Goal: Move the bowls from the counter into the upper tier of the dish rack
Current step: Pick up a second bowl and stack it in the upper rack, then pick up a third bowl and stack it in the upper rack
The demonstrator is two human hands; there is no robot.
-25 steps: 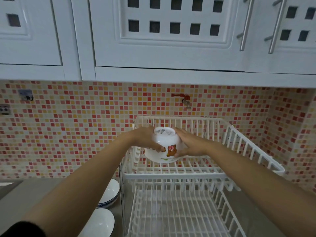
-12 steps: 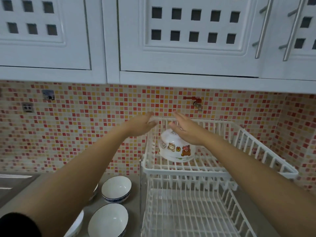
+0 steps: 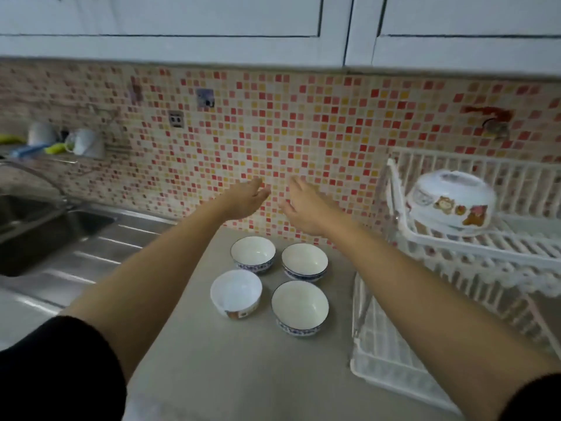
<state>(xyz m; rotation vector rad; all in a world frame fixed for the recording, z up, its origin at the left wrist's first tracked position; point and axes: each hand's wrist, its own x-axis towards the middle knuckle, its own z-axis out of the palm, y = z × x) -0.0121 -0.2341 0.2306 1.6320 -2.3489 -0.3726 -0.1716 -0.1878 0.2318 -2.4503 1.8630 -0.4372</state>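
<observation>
Several white bowls stand upright on the grey counter [image 3: 212,369]: a blue-patterned bowl [image 3: 253,254] at the back left, another blue-patterned bowl [image 3: 304,261] at the back right, a third blue-patterned bowl [image 3: 300,307] in front, and a bear-print bowl [image 3: 236,292] at the front left. A bear-print bowl [image 3: 450,202] lies upside down in the upper tier of the white dish rack [image 3: 473,247] at the right. My left hand [image 3: 247,198] and my right hand [image 3: 300,206] hover empty above the back bowls, fingers apart.
A steel sink [image 3: 36,232] with a drainboard lies at the left, with a faucet and a shelf of cups behind it. White cabinets [image 3: 273,28] hang overhead. The mosaic tiled wall carries a red tap [image 3: 493,124] above the rack. The rack's lower tier [image 3: 391,360] holds nothing.
Both hands have let go of the bear-print bowl, which now rests in the upper tier. My hands and my view have swung left, over the bowls on the counter.
</observation>
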